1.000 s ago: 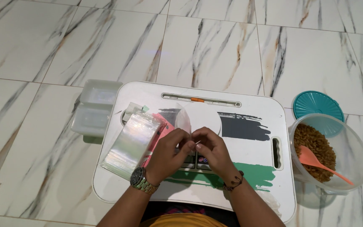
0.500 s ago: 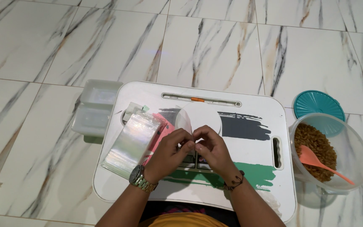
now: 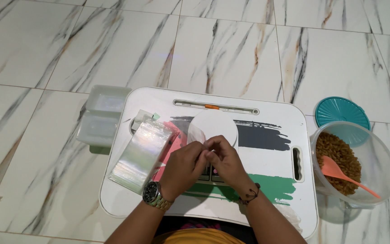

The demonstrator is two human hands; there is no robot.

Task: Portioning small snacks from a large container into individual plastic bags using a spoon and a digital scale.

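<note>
My left hand point(image 3: 182, 166) and right hand point(image 3: 224, 161) meet over a lap tray point(image 3: 271, 212), fingertips pinching a small clear bag point(image 3: 196, 134). Left lies a bag stack point(image 3: 141, 153); right, a tub point(image 3: 384, 158) of brown bits with an orange spoon point(image 3: 339, 172).

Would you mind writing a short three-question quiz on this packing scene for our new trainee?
1. True or false: the orange scoop lies on the white lap tray.
2. Which hand wears the wristwatch? A) left hand B) right hand
3. Fill in: the teal lid lies on the ______ beside the clear tub.

Key
1. False: it rests in the tub, on the brown contents.
2. A. Both hands meet over the tray, pinching a small clear bag; a stack of clear bags lies to their left.
3. Floor.
</note>
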